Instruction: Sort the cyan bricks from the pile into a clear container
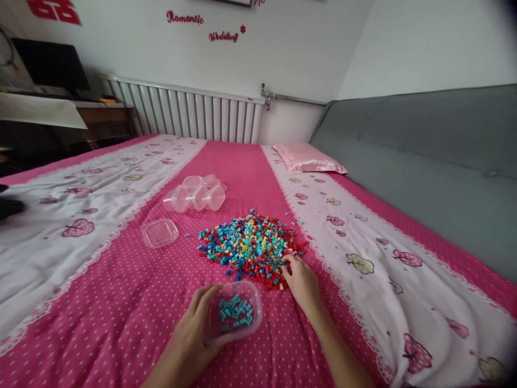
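My left hand (pixel 197 323) grips the left side of a clear plastic container (pixel 257 308), its fingers over the rim. Several light-blue building bricks (pixel 235 311) lie in the bottom of it. Just beyond is a wide pile of small building bricks (pixel 250 242) in blue, light blue, red, yellow and cream. My right hand (pixel 301 275) is at the pile's right edge, over mostly red bricks. Its thumb and fingers are bent close together at the bricks; whether a brick is between the fingertips is too small to make out.
A clear lid (pixel 159 233) lies flat left of the pile. Behind it sit several stacked clear containers (pixel 196 194). All rest on a pink dotted bedspread (pixel 161 302). A pink pillow (pixel 309 157) lies near the grey headboard (pixel 424 134). A radiator (pixel 186 108) stands along the wall.
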`<state>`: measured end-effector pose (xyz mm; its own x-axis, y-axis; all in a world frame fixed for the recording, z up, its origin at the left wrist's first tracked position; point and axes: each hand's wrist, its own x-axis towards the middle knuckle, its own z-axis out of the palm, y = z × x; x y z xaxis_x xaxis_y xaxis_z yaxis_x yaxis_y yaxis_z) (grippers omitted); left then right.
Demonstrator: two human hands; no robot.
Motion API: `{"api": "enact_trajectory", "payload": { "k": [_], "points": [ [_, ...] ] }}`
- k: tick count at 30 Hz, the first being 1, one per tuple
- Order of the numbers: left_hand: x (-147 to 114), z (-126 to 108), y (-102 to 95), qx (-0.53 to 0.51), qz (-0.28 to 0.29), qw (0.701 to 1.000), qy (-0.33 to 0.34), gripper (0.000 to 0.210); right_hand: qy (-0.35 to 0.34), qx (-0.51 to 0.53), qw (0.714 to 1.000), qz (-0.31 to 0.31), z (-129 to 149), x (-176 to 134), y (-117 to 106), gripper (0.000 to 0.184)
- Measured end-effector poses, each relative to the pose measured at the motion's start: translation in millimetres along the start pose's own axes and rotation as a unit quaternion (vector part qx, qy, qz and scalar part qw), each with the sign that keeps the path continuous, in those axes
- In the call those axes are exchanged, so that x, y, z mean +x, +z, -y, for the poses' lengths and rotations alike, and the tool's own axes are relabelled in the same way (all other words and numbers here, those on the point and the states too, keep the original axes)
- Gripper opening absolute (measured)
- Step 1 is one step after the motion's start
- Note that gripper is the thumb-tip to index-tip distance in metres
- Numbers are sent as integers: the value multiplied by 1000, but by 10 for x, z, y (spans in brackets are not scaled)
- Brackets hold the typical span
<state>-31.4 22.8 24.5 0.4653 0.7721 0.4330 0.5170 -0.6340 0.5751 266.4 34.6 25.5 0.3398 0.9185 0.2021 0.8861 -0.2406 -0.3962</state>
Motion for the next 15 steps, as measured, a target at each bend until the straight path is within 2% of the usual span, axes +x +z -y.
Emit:
{"api": "enact_trajectory", "payload": {
  "k": [7,15],
  "points": [
    [2,15,10,2,-12,1000,9,72,-15,-17,1000,1,-49,-10,34,29],
    [-2,5,8,6,-8,1000,6,71,-19,-8,1000,10,-28,-13,-9,13]
  ]
}}
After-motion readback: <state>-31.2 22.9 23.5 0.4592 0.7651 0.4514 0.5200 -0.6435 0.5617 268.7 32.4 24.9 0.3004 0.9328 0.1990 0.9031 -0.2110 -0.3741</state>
